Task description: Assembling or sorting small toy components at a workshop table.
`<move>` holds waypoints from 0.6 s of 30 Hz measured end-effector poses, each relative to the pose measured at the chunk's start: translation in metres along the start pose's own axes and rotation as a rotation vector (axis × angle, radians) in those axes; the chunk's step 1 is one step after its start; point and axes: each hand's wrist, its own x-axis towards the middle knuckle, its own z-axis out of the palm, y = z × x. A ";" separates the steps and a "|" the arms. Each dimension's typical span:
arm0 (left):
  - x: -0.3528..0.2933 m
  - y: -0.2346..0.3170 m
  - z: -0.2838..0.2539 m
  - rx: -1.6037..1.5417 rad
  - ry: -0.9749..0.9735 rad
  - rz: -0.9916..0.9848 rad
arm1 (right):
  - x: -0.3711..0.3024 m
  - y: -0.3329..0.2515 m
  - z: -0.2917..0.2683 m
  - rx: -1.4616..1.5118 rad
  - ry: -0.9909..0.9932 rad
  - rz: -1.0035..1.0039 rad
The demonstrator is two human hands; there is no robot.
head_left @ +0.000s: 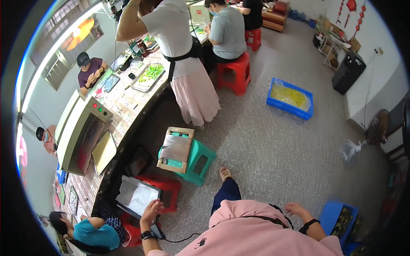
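Observation:
My left hand [152, 210], with a dark watch on its wrist, is beside the right edge of a dark tray [141, 197] lined with white sheet. Its fingers are loosely spread, and nothing shows in them. The tray rests partly over a red stool [171, 194]. Out to my right, my right hand [298, 210] hangs free with loose fingers and a black band round the wrist. It holds nothing. A blue crate [339, 217] with dark and yellowish pieces in it is the thing nearest to that hand.
Ahead stands a green stool [198, 160] with a wooden frame [175, 149] on top. A blue bin [290, 98] of yellow pieces lies on the floor. A long workbench [128, 106] curves along the left. A person in a pink skirt [194, 100] stands there; others sit nearby.

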 end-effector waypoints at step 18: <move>0.145 0.381 0.304 -0.962 -0.904 0.208 | 0.050 -0.444 0.064 0.169 -0.216 -0.669</move>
